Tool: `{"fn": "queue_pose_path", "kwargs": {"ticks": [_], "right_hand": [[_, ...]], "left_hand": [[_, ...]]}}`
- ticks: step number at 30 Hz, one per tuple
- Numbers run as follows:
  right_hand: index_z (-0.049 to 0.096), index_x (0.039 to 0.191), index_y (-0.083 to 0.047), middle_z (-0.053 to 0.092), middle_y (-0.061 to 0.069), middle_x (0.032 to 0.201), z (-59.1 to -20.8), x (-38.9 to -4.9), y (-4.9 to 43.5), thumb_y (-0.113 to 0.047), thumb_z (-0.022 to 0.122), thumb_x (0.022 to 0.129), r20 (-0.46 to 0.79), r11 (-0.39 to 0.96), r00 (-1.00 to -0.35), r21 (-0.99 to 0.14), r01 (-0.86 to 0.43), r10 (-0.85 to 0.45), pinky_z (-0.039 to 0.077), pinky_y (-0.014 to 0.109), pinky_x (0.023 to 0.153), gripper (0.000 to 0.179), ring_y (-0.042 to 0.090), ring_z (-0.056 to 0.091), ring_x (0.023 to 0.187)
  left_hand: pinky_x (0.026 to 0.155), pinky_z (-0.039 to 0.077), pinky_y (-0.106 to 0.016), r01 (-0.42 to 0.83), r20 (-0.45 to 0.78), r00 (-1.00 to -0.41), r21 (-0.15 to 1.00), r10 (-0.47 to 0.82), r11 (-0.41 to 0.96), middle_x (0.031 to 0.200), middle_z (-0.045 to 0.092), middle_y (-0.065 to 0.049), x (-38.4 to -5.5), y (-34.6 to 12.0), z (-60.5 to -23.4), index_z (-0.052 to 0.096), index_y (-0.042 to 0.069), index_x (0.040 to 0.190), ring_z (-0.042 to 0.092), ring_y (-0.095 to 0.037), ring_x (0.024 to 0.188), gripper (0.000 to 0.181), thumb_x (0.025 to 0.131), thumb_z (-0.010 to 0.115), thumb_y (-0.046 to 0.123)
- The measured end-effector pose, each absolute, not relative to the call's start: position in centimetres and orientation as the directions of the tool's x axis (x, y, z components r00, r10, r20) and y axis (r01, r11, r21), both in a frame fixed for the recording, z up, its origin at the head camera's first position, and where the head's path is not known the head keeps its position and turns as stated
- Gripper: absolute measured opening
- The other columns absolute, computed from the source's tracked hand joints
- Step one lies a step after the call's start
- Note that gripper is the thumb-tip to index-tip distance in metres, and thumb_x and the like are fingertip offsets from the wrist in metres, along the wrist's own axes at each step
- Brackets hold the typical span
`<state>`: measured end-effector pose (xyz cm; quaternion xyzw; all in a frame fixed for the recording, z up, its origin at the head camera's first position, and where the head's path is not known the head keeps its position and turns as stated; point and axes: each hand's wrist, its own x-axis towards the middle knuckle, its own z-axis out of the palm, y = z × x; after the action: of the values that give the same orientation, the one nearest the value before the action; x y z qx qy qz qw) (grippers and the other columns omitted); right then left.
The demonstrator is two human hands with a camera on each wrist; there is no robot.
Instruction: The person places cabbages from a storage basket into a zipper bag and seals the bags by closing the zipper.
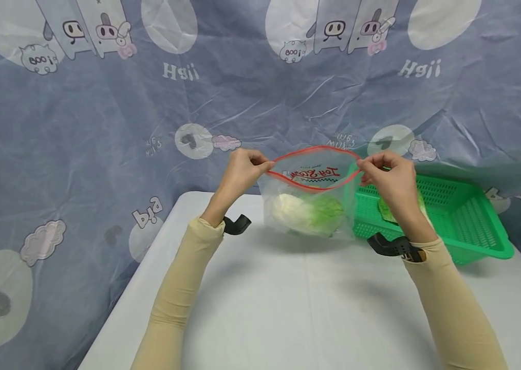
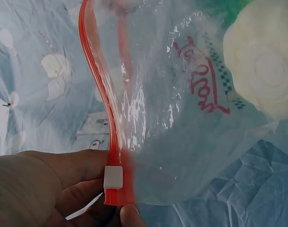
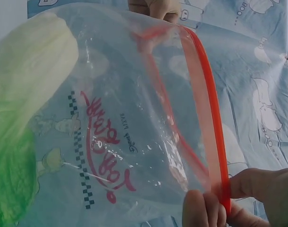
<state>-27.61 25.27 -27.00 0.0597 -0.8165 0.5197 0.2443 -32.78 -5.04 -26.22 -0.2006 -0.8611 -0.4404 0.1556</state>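
Between my hands hangs a clear zip bag (image 1: pixel 267 200) with a red zip rim, its mouth spread into an oval. A head of Chinese cabbage (image 1: pixel 306 213) lies inside, white base to the left and green leaves to the right. My left hand (image 1: pixel 244 169) pinches the rim's left corner, where a white slider (image 2: pixel 113 177) sits on the red zip (image 2: pixel 100 80). At the opposite corner my right hand (image 1: pixel 390 174) pinches the rim between thumb and fingers. Red lettering (image 3: pixel 106 151) and a checkered strip mark the bag's side.
A green plastic basket (image 1: pixel 468 226) stands right of the bag on the white table (image 1: pixel 288 303), partly behind my right forearm. Green leafy produce (image 1: pixel 385 209) shows inside it. A blue-grey patterned cloth (image 1: pixel 103 118) hangs behind the table.
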Motion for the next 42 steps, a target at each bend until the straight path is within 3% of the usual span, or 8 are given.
{"fn": "queue_pose_path", "kwargs": {"ticks": [4,13,18,22,26,31,35,42], "right_hand": [[0.066,0.103,-0.002,0.062,-0.001,0.086,-27.2,-27.9,24.9,-0.029,0.066,0.092,0.439,0.453,-0.890,-0.823,-0.344,0.121,0.057,0.024,0.069,0.029,0.006,0.067,0.067],[0.065,0.105,0.003,0.061,0.003,0.089,-28.0,-30.0,23.6,-0.020,0.066,0.092,0.448,0.391,-0.892,-0.833,-0.391,0.060,0.058,0.024,0.071,0.026,0.005,0.070,0.073],[0.065,0.109,0.002,0.065,0.016,0.099,-29.6,-31.9,22.3,-0.017,0.066,0.092,0.424,0.421,-0.906,-0.821,-0.385,-0.003,0.057,0.021,0.070,0.025,-0.002,0.068,0.073],[0.066,0.109,-0.002,0.069,0.020,0.103,-31.2,-32.5,21.5,-0.018,0.065,0.093,0.389,0.499,-0.921,-0.793,-0.349,-0.026,0.055,0.019,0.069,0.022,0.001,0.069,0.074],[0.067,0.109,-0.005,0.069,0.015,0.105,-32.4,-32.8,21.4,-0.019,0.062,0.095,0.367,0.544,-0.930,-0.772,-0.328,-0.041,0.055,0.021,0.071,0.021,0.012,0.071,0.083],[0.066,0.110,-0.005,0.068,0.014,0.103,-33.2,-32.6,21.4,-0.019,0.060,0.096,0.344,0.545,-0.936,-0.771,-0.329,-0.079,0.056,0.025,0.072,0.021,0.017,0.070,0.085],[0.066,0.109,-0.006,0.069,0.016,0.099,-33.9,-32.5,21.1,-0.018,0.061,0.096,0.317,0.527,-0.941,-0.782,-0.332,-0.121,0.056,0.026,0.072,0.019,0.020,0.071,0.082],[0.065,0.108,-0.003,0.068,0.018,0.098,-35.6,-32.4,20.9,-0.013,0.060,0.095,0.319,0.504,-0.940,-0.796,-0.337,-0.124,0.058,0.024,0.067,0.016,0.022,0.072,0.078]], "left_hand": [[0.062,0.046,-0.028,0.485,0.479,-0.862,0.681,0.167,0.549,0.076,0.071,-0.004,-32.6,-5.3,-26.6,0.075,0.008,0.083,0.059,-0.017,0.068,0.014,0.087,0.073,0.021],[0.064,0.049,-0.030,0.560,0.664,-0.741,0.529,0.099,0.638,0.076,0.070,-0.009,-32.8,-6.2,-26.9,0.075,0.003,0.081,0.062,-0.020,0.067,0.012,0.086,0.073,0.013],[0.066,0.049,-0.032,0.513,0.724,-0.684,0.395,0.085,0.762,0.077,0.066,-0.010,-31.9,-6.8,-27.3,0.074,0.002,0.085,0.060,-0.023,0.072,0.012,0.088,0.070,0.012],[0.059,0.048,-0.030,0.451,0.633,-0.763,0.376,0.132,0.809,0.075,0.066,-0.006,-30.0,-7.0,-27.8,0.072,0.005,0.082,0.058,-0.019,0.065,0.013,0.090,0.068,0.014],[0.051,0.038,-0.026,0.419,0.398,-0.884,0.440,0.246,0.795,0.064,0.055,-0.002,-28.2,-6.8,-28.2,0.061,0.008,0.071,0.045,-0.012,0.052,0.019,0.089,0.063,0.010],[0.052,0.033,-0.023,0.413,0.105,-0.899,0.528,0.425,0.742,0.064,0.048,0.001,-27.6,-5.7,-28.7,0.052,0.010,0.072,0.038,-0.009,0.052,0.016,0.087,0.057,0.007],[0.055,0.038,-0.022,0.422,0.142,-0.896,0.564,0.420,0.710,0.075,0.054,-0.001,-28.7,-4.3,-29.7,0.056,0.007,0.084,0.045,-0.010,0.059,0.008,0.087,0.063,0.009],[0.059,0.045,-0.022,0.419,0.271,-0.904,0.713,0.330,0.562,0.079,0.061,-0.004,-31.5,-2.8,-32.5,0.057,0.005,0.099,0.060,-0.017,0.068,0.017,0.084,0.065,0.005]]}}
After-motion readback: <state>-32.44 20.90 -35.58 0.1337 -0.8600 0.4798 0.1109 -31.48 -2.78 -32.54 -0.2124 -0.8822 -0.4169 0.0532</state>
